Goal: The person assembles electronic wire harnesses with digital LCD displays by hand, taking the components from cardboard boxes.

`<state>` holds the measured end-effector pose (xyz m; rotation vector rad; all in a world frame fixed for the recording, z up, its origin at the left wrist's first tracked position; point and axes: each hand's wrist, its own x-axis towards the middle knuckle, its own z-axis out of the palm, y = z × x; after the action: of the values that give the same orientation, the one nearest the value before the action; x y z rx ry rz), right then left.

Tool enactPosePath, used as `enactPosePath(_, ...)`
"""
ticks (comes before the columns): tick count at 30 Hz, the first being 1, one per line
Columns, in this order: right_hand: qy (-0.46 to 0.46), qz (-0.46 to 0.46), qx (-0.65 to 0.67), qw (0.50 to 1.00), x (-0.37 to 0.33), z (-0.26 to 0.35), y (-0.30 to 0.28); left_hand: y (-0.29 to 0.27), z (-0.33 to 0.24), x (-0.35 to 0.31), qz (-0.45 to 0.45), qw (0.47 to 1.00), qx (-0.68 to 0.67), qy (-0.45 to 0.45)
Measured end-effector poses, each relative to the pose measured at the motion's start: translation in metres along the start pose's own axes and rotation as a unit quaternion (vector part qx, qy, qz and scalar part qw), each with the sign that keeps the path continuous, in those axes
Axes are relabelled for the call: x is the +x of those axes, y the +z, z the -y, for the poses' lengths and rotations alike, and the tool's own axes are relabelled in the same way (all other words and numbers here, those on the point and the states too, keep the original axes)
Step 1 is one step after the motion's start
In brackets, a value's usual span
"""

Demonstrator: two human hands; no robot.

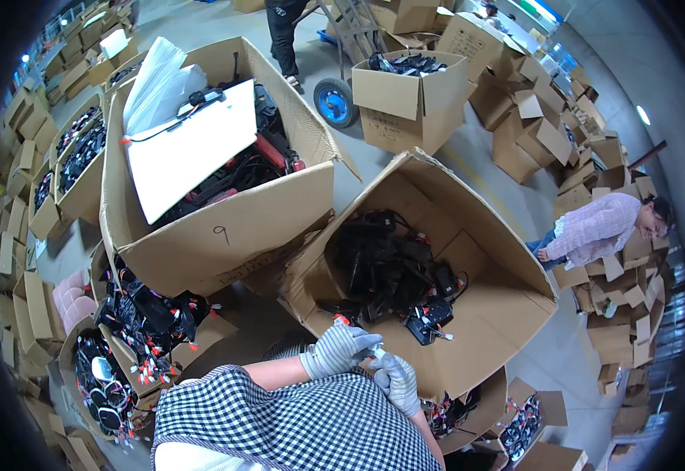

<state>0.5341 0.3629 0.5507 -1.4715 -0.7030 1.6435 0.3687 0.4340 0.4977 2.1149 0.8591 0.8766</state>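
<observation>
Both my hands wear grey striped gloves and meet over the near edge of a large open cardboard box [507,314]. My left hand [336,351] is closed, its fingertips at a small white connector [378,353]. A red and white connector [342,320] sticks out at the far side of that hand. My right hand [397,382] is also closed, pinching at the same white connector from the right. Any wire between the hands is too small to make out. In the box lies a heap of black devices [382,263], with one black device with white-tipped leads [427,320] nearest my hands.
A taller box [225,255] at the left holds dark parts, a white board [193,149] and white sheets. Boxes of wired parts [154,314] crowd my left. Farther off stand a hand truck [336,102], a filled box [405,118], one person's legs and another person [602,228] at right.
</observation>
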Motion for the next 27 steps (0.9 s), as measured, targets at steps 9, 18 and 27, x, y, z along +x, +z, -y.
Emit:
enactPosePath(9,-0.130,0.031,-0.179,0.975,0.004,-0.014,-0.025,-0.006,0.002,0.012,0.073,0.982,0.146,0.098)
enactPosePath(18,-0.136,0.023,-0.161,0.977,0.002,-0.028,-0.012,0.004,-0.003,-0.008,0.103,0.982,0.134,0.083)
enactPosePath(27,-0.090,0.211,-0.192,0.954,0.011,-0.029,-0.039,-0.007,0.016,-0.003,0.262,0.953,-0.104,0.115)
